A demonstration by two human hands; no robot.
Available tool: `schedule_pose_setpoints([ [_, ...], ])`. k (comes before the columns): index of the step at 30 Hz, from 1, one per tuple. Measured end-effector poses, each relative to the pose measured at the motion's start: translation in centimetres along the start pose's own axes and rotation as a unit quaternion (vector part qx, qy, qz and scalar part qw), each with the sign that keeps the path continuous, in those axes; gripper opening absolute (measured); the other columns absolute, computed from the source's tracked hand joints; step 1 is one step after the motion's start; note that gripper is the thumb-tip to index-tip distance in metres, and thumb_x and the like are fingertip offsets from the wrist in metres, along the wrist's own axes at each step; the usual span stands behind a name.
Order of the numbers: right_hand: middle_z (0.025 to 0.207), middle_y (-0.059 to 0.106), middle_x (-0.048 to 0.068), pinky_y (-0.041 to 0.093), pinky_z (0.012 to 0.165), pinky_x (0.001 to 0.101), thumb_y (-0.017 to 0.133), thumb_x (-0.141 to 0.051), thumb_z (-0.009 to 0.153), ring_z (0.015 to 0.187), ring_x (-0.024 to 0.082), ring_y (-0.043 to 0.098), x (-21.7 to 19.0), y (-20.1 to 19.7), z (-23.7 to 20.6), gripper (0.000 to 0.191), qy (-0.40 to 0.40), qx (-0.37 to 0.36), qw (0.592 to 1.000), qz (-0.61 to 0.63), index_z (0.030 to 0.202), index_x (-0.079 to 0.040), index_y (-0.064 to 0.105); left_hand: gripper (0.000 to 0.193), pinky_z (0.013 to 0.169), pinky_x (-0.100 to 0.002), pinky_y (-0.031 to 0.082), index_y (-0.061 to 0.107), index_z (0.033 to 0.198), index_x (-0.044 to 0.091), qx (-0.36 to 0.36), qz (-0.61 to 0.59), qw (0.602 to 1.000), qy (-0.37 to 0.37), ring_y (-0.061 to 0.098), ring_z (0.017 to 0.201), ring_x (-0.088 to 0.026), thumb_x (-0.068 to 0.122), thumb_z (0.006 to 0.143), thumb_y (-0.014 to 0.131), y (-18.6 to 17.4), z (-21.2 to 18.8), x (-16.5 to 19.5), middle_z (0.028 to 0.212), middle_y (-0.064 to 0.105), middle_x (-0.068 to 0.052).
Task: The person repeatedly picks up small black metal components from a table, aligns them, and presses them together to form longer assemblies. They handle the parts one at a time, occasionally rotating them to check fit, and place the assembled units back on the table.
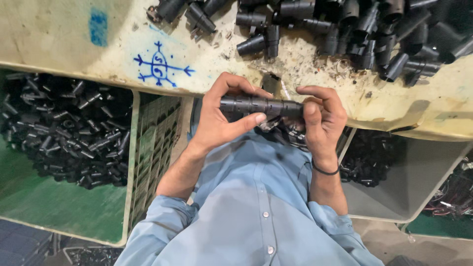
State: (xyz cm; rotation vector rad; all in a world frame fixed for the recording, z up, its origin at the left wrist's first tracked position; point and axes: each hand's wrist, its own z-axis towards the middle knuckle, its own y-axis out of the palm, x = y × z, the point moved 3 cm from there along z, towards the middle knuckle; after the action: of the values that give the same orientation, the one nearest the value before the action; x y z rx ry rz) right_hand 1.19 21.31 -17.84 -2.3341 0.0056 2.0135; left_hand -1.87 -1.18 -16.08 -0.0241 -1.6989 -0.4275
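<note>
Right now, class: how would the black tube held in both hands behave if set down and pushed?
The black tube looks round, so it would probably roll. It spans straight between left hand and right hand, suggesting stiffness. Likely plastic, so fairly light.

Worn cream workbench (pixel 64 44): black tubular parts (pixel 354 29) heaped, debris

Both hands grip one black ribbed tube (pixel 261 106) held level over the worn cream counter (pixel 59 39): left hand (pixel 219 116) at one end, right hand (pixel 322 118) at the other; loose black tubes (pixel 354 34) lie heaped beyond
</note>
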Motion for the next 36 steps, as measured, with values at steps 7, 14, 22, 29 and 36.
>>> schedule_pose_setpoints([
  [7, 0.082, 0.068, 0.006, 0.038, 0.052, 0.0197, 0.054, -0.047, 0.111, 0.059, 0.006, 0.056, 0.9, 0.8, 0.2, 0.053, 0.055, 0.059, 0.991, 0.111, 0.113, 0.004, 0.068, 0.055, 0.111, -0.038, 0.05, 0.041, 0.138, 0.01, 0.012, -0.1, 0.994, 0.028, 0.06, 0.124, -0.023, 0.014, 0.095, 0.075, 1.2, 0.6, 0.3, 0.137, 0.062, -0.022],
  [14, 0.084, 0.062, 0.004, 0.04, 0.059, 0.0221, 0.07, -0.036, 0.103, 0.067, 0.008, 0.053, 1.2, 1.7, -1.7, 0.05, 0.018, -0.001, 0.973, 0.232, 0.13, 0.004, 0.059, 0.037, 0.117, -0.05, 0.045, 0.052, 0.126, 0.007, -0.001, -0.456, 0.89, -0.002, 0.056, 0.132, -0.041, 0.026, 0.096, 0.062, 0.7, 0.0, -0.8, 0.14, 0.055, -0.034],
  [22, 0.091, 0.066, 0.008, 0.042, 0.056, 0.0219, 0.067, -0.039, 0.104, 0.062, 0.008, 0.053, 1.6, 2.5, -2.1, 0.041, 0.013, -0.085, 0.954, 0.287, 0.121, -0.004, 0.054, 0.084, 0.108, -0.054, 0.052, 0.052, 0.148, 0.019, -0.199, -0.457, 0.866, -0.042, 0.049, 0.143, -0.037, 0.066, 0.08, 0.07, 2.8, 0.7, 1.0, 0.161, 0.041, -0.02],
  [29, 0.099, 0.074, 0.009, 0.056, 0.062, 0.0305, 0.068, -0.028, 0.1, 0.071, 0.019, 0.07, 0.0, 5.1, -0.8, 0.034, -0.127, 0.011, 0.983, -0.135, 0.126, -0.007, 0.06, 0.075, 0.105, -0.045, 0.046, 0.054, 0.092, 0.007, -0.017, -0.501, 0.864, -0.036, 0.055, 0.117, -0.036, 0.081, 0.083, 0.048, 3.8, 1.4, 1.6, 0.113, 0.059, -0.017],
  [36, 0.084, 0.069, 0.012, 0.053, 0.062, 0.0417, 0.084, -0.03, 0.084, 0.069, 0.032, 0.068, -2.0, 7.1, -0.8, 0.046, -0.242, -0.016, 0.925, -0.293, 0.12, -0.01, 0.063, 0.071, 0.08, -0.037, 0.038, 0.036, 0.071, 0.012, 0.14, -0.527, 0.834, -0.09, 0.045, 0.081, -0.027, 0.082, 0.084, 0.041, 2.9, 1.2, 0.2, 0.073, 0.039, -0.005],
])
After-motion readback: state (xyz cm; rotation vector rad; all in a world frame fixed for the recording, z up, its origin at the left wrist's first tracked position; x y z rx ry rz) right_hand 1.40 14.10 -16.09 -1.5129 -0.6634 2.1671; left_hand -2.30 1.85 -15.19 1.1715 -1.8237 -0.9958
